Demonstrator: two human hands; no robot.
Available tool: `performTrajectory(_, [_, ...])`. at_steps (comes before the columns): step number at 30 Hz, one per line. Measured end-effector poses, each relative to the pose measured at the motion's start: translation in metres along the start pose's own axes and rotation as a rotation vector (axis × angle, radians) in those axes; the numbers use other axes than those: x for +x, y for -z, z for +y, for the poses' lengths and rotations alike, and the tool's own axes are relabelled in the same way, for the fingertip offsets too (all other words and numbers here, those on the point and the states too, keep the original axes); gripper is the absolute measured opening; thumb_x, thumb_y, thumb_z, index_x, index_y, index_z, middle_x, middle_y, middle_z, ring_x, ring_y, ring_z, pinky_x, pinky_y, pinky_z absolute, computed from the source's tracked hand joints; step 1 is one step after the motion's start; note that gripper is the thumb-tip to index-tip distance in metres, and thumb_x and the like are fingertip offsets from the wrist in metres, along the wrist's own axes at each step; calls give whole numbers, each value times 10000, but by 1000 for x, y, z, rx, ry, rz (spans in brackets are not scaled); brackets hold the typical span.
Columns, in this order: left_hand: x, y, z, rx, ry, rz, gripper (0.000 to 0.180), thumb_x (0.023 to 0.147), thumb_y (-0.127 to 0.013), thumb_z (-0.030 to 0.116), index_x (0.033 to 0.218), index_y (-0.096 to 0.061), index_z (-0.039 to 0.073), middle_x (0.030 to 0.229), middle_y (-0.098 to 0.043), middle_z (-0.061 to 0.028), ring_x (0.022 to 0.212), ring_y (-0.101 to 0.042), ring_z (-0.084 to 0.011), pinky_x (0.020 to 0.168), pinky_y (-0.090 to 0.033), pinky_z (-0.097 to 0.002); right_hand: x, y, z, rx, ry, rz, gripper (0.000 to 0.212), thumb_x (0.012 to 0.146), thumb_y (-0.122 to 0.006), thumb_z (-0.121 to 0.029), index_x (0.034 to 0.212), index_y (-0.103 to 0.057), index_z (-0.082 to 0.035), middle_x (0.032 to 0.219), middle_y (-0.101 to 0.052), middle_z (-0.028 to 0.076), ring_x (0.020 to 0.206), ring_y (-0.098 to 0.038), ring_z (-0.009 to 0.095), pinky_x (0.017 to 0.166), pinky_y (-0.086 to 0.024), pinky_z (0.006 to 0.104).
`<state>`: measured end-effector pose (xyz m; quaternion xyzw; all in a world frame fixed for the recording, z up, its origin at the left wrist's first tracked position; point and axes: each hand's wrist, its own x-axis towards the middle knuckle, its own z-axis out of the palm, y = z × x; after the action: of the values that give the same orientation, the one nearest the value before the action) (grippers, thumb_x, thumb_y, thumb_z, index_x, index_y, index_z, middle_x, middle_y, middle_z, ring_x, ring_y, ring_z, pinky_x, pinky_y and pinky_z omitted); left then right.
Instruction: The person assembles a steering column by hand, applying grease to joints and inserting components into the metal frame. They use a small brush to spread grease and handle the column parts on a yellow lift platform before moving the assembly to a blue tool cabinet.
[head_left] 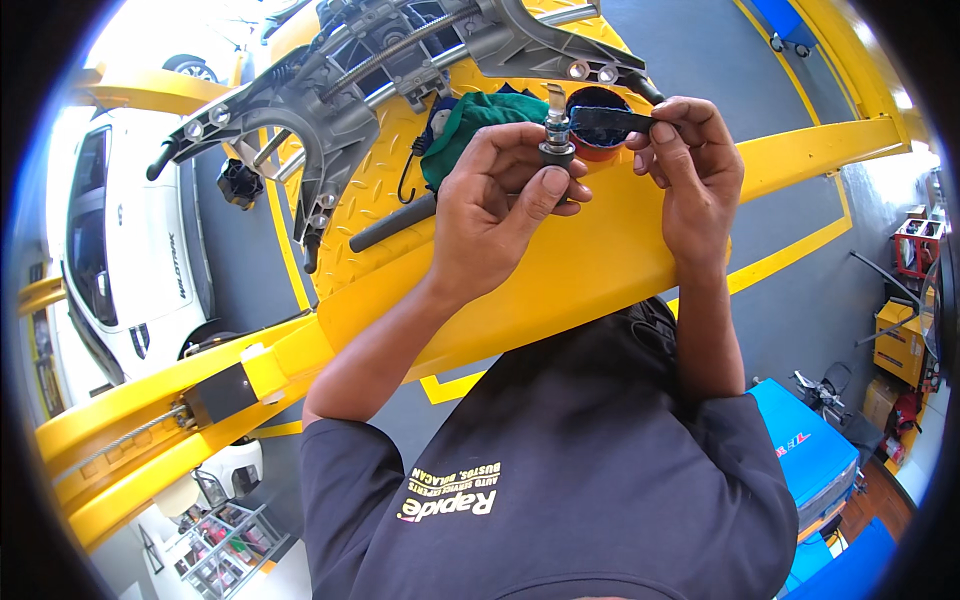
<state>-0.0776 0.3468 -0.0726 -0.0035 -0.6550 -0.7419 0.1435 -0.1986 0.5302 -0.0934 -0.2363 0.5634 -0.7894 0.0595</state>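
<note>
Upright in the fingers of my left hand (pixel 500 200) is a small metal pin with a black rubber base (pixel 557 135); I cannot make out its exact kind. A thin, dark flat spatula (pixel 625 120) is pinched in my right hand (pixel 695 165). The spatula points left, and its tip meets or nearly meets the pin's side. Just behind the spatula sits an open round tub (pixel 603 150), dark blue inside and reddish outside, partly hidden by the tool and my fingers. A green cloth (pixel 485 125) lies beyond my left hand.
A grey metal clamp frame with threaded rods (pixel 330 110) spans the yellow tread plate (pixel 385 185). A dark bar (pixel 392 222) lies near my left wrist. The yellow beam (pixel 600 235) runs beneath my hands. A white vehicle (pixel 130 240) stands left; a blue-covered box (pixel 805 450) is at right.
</note>
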Motion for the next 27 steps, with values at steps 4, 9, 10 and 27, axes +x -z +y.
performTrajectory(4, [0,1,-1,0,-10,-8,365,1085,-654,185,1377,-540,-2,1193,-742,-166,1022,-782,-268,901,-662,-373,1,-3,3,-1,37,-7,156,1077,-640,-79,1220,-644,-19,973,-752,58,823,-682,63,670,-457,167])
performTrajectory(9, [0,1,1,0,-17,-25,382,1103,-624,230,1386,-546,-15,1197,-738,-168,1033,-783,-276,906,-660,-372,1,-1,4,9,28,-10,157,1078,-642,-84,1222,-645,-21,971,-754,57,819,-682,60,666,-460,165])
performTrajectory(10, [0,0,2,3,-13,-25,383,1106,-617,233,1388,-549,-17,1197,-738,-166,1036,-783,-277,908,-659,-372,1,-1,4,9,29,-10,156,1078,-642,-84,1221,-645,-21,968,-755,57,816,-681,60,664,-458,165])
performTrajectory(27, [1,0,8,-5,29,-92,363,1138,-531,162,1426,-530,-58,1250,-707,-175,1124,-750,-265,983,-630,-377,2,3,2,12,-10,-36,149,1067,-655,-109,1188,-670,-25,986,-770,83,817,-707,99,724,-519,220])
